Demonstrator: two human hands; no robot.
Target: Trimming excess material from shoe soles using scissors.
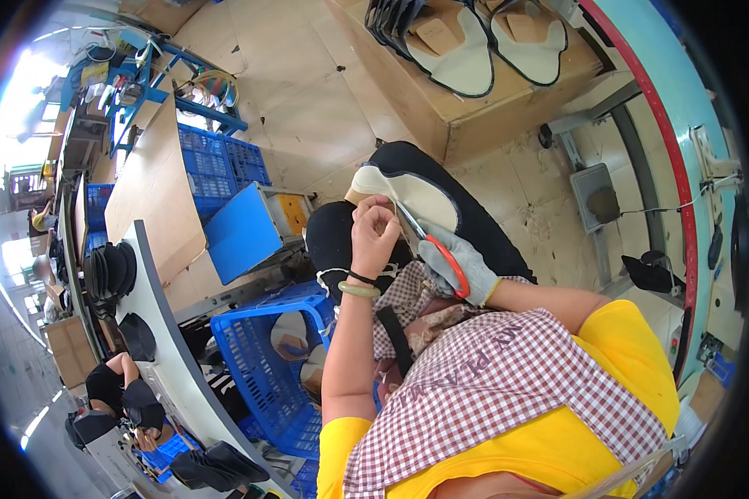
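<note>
Resting a pale, dark-edged shoe upper [431,198] over the knees, on black trousers [491,233], pointing its tan-patched end to the left. Closing the bare left hand [376,233] on that end with curled fingers, bringing thumb and fingertip together there, but being unable to tell the exact point of contact.

Gripping red-handled scissors [441,249] in the gloved right hand [474,268], wrapping the fingers about the handles and aiming the blades up and left along the near edge of the shoe upper. Being unable to tell parted blades from closed, or touching the edge from lying just beside it.

Wearing a black band [360,276] and a pale green bangle [359,289] on the left wrist, plus a yellow shirt [632,341] and a checked apron [474,366].

Sitting just beside a blue plastic crate [262,399] on the left, having in it at least 2 shoe pieces [290,333]. Facing a cardboard box [483,133], seeing on its top 2 pale uppers [466,71] side by side, next to a row of more. Having farther left a blue-topped stand [245,233] and a pile of black pieces [111,270]; having on the right a grey pedal [595,195]. Sharing the room with a co-worker [112,391] at lower left.
</note>
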